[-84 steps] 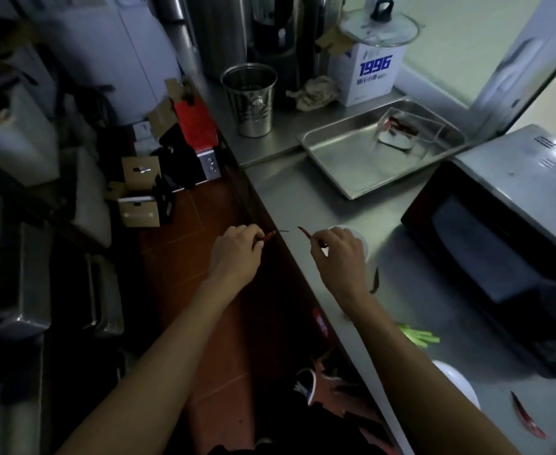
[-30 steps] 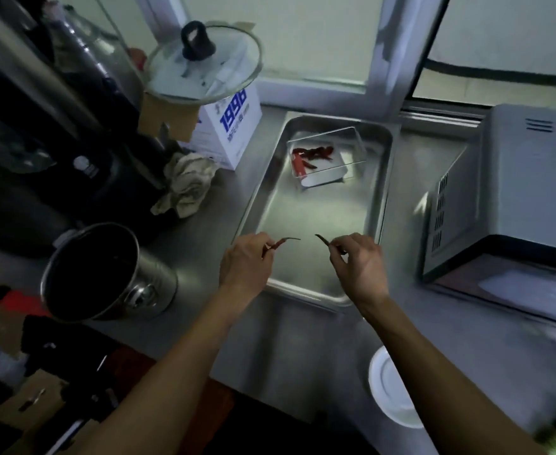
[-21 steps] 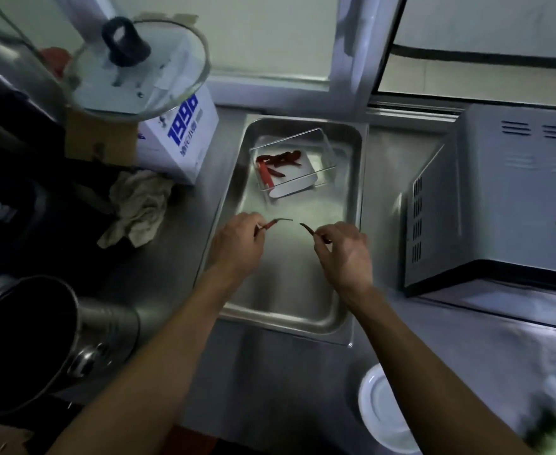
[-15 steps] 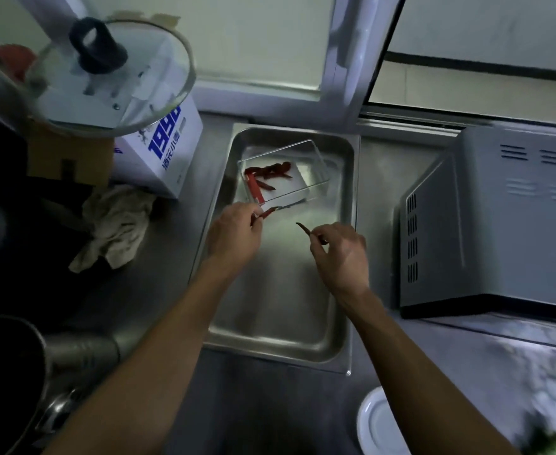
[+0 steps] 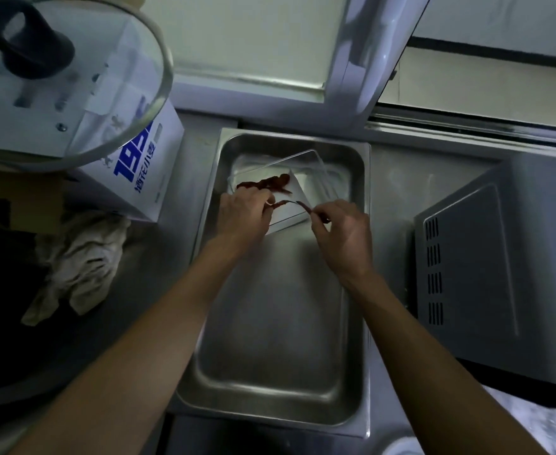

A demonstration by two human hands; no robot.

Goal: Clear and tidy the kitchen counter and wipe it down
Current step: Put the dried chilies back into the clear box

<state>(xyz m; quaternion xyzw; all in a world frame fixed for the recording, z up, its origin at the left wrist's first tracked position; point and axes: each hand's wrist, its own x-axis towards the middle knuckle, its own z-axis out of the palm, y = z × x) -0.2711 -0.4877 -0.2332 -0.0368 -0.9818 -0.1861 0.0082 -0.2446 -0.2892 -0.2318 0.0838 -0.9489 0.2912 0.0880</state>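
- Each chilli is thin, light and dry-looking, so it likely weighs next to nothing and may snap if bent; a fingertip pinch near one end suits it, as the person does here.
- The left hand (image 5: 244, 211) pinches one dark red chilli (image 5: 281, 203) by its end, fingers curled, with the free end pointing right over the clear plastic box (image 5: 306, 169).
- The right hand (image 5: 342, 234) pinches a second chilli (image 5: 304, 206) between thumb and forefinger, with its tip pointing left, close to the first chilli's tip; whether the two tips touch is hard to tell in the dim light.
- The box sits at the far end of the steel tray (image 5: 270, 372), tilted, with several more chillies (image 5: 267, 183) already lying in it.
- Both forearms reach forward from the near edge over the tray, wrists slightly bent, hands close together just above the box's near rim.
- The tray rests on the steel worktop (image 5: 388, 178), between a white carton (image 5: 145, 178) and a microwave (image 5: 500, 274); a crumpled cloth (image 5: 79, 257) lies left of the tray.
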